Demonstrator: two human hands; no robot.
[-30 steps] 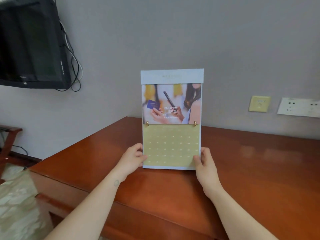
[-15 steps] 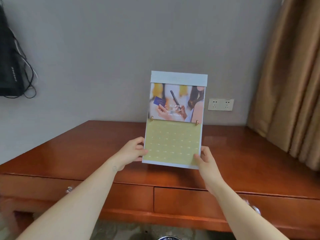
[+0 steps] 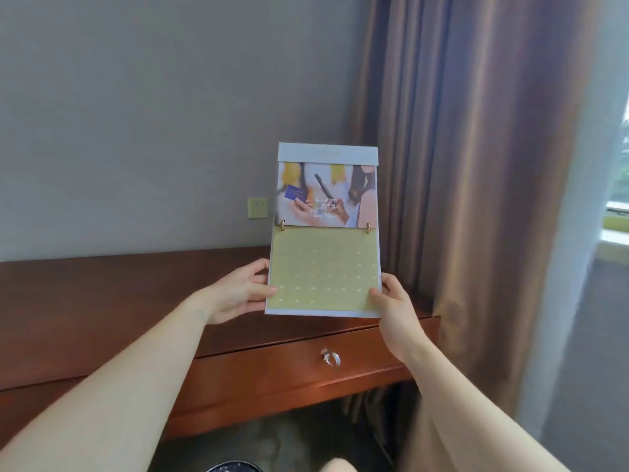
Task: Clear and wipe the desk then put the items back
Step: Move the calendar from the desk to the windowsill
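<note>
The left hand (image 3: 238,292) and right hand (image 3: 396,306) hold the calendar (image 3: 325,233) upright, fingers (image 3: 253,267) pinching its lower side edges; it has travelled from the middle of the surface (image 3: 119,294) to above its right end near the curtain (image 3: 459,165), set-down pending.

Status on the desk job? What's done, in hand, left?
Done: only bare, glossy wood shows on the part of the desk in view, so clearing looks far along. In hand: the left hand and right hand grip the calendar upright by its lower edges, over the desk's right end. Left: no cloth in view, so wiping is unconfirmed. Whether the calendar is going off or coming back is unclear.
</note>
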